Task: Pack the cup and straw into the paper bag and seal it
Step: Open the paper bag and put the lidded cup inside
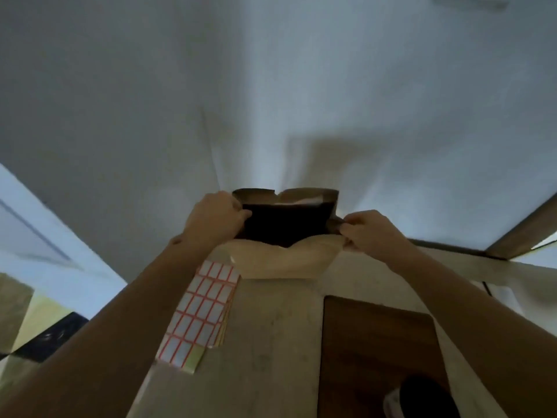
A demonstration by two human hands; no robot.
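Paper bag: the paper bag (284,260) stands upright on the worktop (271,342) at the middle of the frame, close to the wall behind it; its mouth is open and looks dark inside.
Left hand: the left hand (215,217) grips the left edge of the bag mouth, with the fingers curled over the rim.
Right hand: the right hand (366,233) pinches the right corner of the mouth between thumb and fingers.
Why held so: both hands hold opposite sides of the mouth, probably to bring the top together and make it flat for folding.
Cup and straw: something pale shows at the far inner side of the mouth, but it is not possible to say whether this is the cup or the straw; neither is seen outside the bag.
Label sheets: a stack of white stickers with red borders (202,312) lies on the worktop just beside the bag, at lower left of it, near enough to reach; they are probably for the sealing.
Dark board: a brown board (376,351) lies at the lower right, well apart from the bag.
Stage: it seems the packing is finished and the closing begins; the top is not yet folded and no sticker is on it.
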